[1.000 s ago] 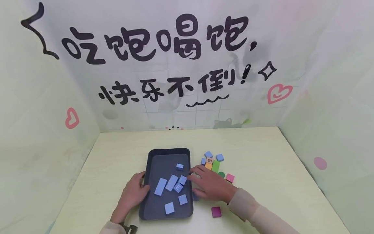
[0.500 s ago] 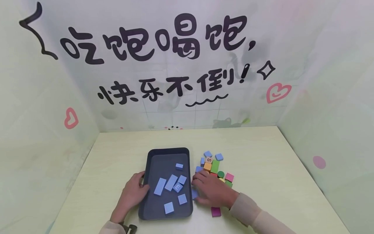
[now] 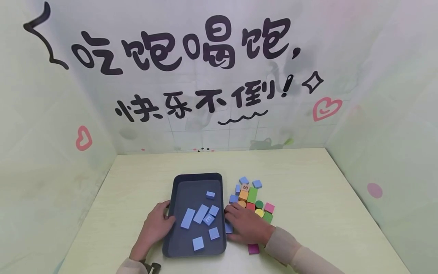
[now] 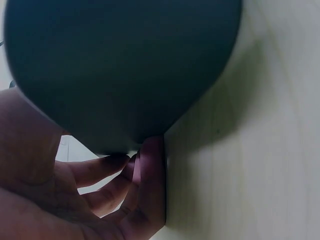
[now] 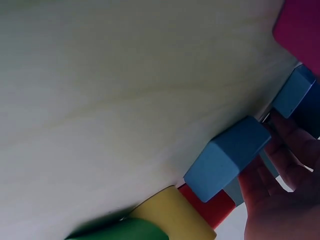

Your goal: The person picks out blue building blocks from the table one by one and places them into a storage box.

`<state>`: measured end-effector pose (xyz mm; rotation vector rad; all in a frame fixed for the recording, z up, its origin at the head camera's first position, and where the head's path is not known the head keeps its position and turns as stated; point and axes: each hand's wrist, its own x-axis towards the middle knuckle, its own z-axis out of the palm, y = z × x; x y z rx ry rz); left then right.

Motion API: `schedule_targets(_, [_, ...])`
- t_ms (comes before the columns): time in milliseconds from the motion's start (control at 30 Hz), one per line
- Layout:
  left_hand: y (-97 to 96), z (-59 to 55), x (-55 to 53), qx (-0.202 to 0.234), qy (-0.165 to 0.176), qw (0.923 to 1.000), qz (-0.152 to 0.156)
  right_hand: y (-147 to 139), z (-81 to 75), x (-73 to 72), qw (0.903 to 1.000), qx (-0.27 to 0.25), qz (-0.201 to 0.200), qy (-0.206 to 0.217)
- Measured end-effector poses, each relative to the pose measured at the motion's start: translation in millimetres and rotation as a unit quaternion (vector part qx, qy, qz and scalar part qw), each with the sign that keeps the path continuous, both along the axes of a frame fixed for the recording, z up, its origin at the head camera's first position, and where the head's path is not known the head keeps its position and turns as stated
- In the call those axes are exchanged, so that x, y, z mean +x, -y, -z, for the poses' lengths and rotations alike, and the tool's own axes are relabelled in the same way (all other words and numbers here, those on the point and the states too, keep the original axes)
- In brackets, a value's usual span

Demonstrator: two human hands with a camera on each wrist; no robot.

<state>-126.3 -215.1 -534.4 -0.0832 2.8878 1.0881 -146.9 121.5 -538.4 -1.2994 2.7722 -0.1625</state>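
Note:
On the left, my left hand (image 3: pixel 157 223) grips the side of a dark grey tray (image 3: pixel 195 178), thumb at the rim. Its other fingers (image 4: pixel 150 175) curl against the tray's outer wall in the left wrist view. Several light blue blocks (image 3: pixel 188 219) lie in the tray, one marked with an E. Beside the tray's right wall, my right hand (image 3: pixel 251 225) is low over the table at a blue block (image 3: pixel 229 228). The right wrist view has its fingertips right at a blue block (image 5: pixel 295 92), with another blue block (image 5: pixel 225 155) alongside; I cannot tell whether it pinches one.
Right of the tray lies a cluster of coloured blocks: green (image 3: pixel 252 195), orange (image 3: pixel 243 195), red (image 3: pixel 250 206), yellow (image 3: pixel 259 213) and pink (image 3: pixel 269 207). Blue blocks (image 3: pixel 257 184) lie at its far side. A magenta block (image 3: pixel 253 249) is nearer the front. Printed walls (image 3: pixel 219 137) enclose the table.
My right hand has drawn back from the tray's right rim to the blue block beside it, uncovering more of the coloured cluster. The left hand and tray stay in place.

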Motion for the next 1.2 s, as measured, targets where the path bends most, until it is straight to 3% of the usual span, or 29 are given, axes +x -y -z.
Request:
schedule_targets(600, [-1.5, -2.0, 0.3, 0.001, 0.005, 1.0000, -0.004, 0, -0.9, -2.3, 0.9999, 0.012, -0.005, 0.002])
schedule_targets(767, [-1.6, -2.6, 0.3, 0.000, 0.003, 1.0000, -0.004, -1, -1.6, -4.2, 0.9998, -0.011, 0.000, 0.016])
schedule_targets(1200, [-1.1, -2.0, 0.4, 0.000, 0.004, 1.0000, -0.005, -5, -12.6, -9.0, 0.9988, -0.046, 0.016, -0.007])
